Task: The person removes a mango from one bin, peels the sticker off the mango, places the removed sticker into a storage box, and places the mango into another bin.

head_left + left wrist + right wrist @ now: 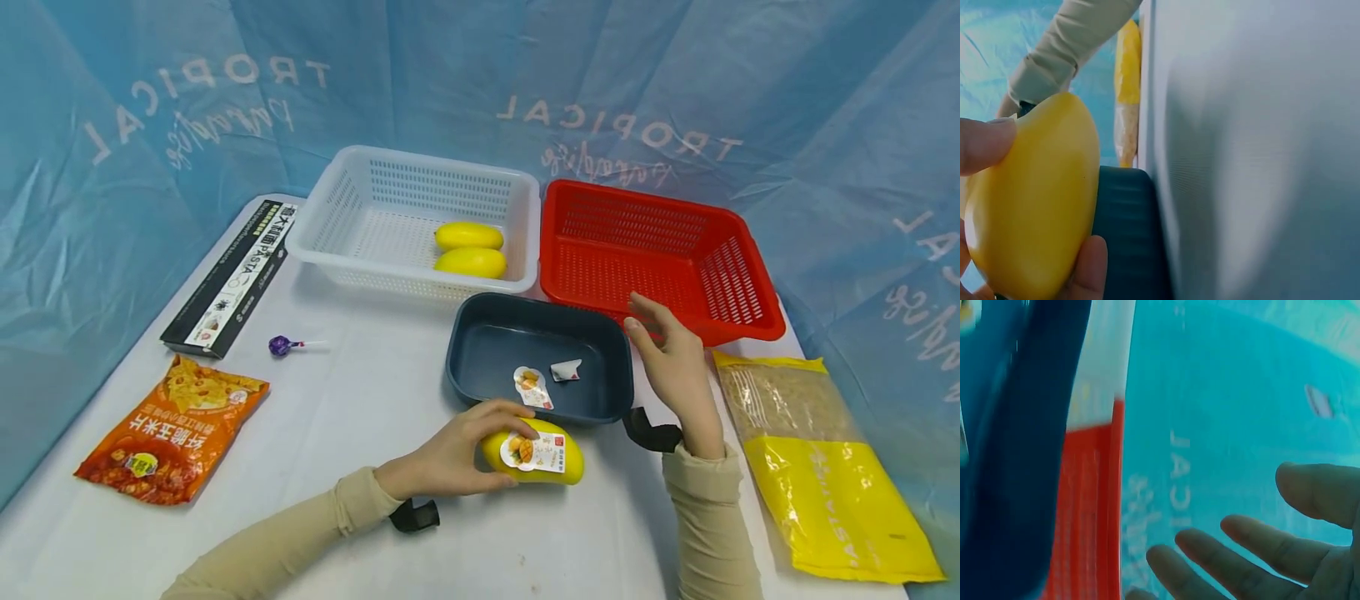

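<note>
My left hand grips a yellow mango that bears a white label with a mango picture. In the left wrist view the mango sits between thumb and fingertips, above the tabletop. Just behind it stands a dark blue tray holding a mango-picture sticker and a crumpled white scrap. My right hand hovers at the tray's right side with fingers extended, holding nothing. The right wrist view shows those spread fingers beside the red basket.
A white basket with two yellow mangoes and a red basket stand at the back. To the left lie a black pasta box, a purple lollipop and an orange chip bag. A yellow pasta bag lies right.
</note>
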Tool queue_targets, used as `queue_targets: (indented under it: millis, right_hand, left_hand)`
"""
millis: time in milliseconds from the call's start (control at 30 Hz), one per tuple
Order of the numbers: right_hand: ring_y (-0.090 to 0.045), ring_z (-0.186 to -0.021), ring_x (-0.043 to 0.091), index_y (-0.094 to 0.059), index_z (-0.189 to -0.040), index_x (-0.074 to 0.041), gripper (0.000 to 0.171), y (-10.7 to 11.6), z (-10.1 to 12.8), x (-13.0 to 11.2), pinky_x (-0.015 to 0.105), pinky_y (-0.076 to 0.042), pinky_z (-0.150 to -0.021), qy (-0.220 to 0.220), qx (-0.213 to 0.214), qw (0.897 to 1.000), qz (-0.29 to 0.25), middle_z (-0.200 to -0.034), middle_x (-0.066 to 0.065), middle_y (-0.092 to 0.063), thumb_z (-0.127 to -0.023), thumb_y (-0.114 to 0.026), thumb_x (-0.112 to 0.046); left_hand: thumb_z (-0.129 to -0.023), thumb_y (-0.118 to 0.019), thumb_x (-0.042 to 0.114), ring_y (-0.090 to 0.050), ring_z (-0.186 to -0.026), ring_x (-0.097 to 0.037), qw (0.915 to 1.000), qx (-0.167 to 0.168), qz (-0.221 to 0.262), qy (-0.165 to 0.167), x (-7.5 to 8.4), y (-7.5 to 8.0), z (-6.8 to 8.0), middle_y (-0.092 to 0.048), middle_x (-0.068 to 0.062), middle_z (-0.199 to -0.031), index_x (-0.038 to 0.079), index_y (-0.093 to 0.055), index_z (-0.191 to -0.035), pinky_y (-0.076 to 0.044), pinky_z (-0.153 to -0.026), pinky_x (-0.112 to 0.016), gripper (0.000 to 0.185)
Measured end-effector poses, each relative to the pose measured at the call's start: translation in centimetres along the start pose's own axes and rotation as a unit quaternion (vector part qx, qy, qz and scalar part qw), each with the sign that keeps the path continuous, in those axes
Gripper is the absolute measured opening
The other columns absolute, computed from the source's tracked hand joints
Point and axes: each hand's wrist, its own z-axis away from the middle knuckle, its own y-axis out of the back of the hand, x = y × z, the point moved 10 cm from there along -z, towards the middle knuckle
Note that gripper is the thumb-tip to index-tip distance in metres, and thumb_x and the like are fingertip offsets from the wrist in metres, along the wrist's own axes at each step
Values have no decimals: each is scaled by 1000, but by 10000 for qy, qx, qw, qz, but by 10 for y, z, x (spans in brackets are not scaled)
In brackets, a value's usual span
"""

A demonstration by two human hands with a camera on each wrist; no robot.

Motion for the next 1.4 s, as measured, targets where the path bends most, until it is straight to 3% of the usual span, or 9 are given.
queue_targets:
  millis: [233,533,800,1067,1400]
  right_hand:
    - [-63,-112,24,-51,-140,-13,44,-36,23,-29,45,-53,-93,553,-1049,9928,-150,-130,10,-63,-97,-58,-21]
    - [-67,-102,21,-60,-130,-8,46,-83,59,-66,32,-57,-85,1289,-2381,9618,-393,-124,9,-66,-86,-68,-1]
    - [-66,-105,18,-60,-129,-5,44,-111,77,-69,31,-55,-91,1374,-3098,9402,-339,-123,8,-67,-86,-67,2]
    - [-64,-112,17,-61,-129,-9,43,-122,85,-69,38,-52,-96,1538,-3174,9356,133,-127,3,-66,-87,-69,-5]
    - [-66,-90,12,-60,-129,-7,47,-121,84,-70,32,-57,-80,1596,-2859,9445,285,-108,3,-71,-83,-72,-2]
  left_hand:
    - [-76,-80,12,-46,-131,-22,9990,-16,-319,326,-13,1,5,-49,-2,-141,22,-60,-124,-41,-110,-42,52]
    - [-73,-80,8,-48,-130,-25,9983,184,-390,396,-21,5,12,-52,-6,-138,16,-58,-125,-40,-110,-42,58]
    - [-71,-82,7,-53,-125,-21,9968,294,-351,655,-29,9,17,-55,-4,-134,12,-53,-131,-43,-107,-39,67]
    - [-68,-83,5,-53,-123,-20,9973,311,-422,516,-29,9,18,-56,-3,-130,11,-55,-125,-44,-106,-36,64]
    - [-68,-83,4,-52,-123,-20,9971,291,-442,556,-30,6,18,-54,-2,-131,12,-54,-125,-44,-106,-36,65]
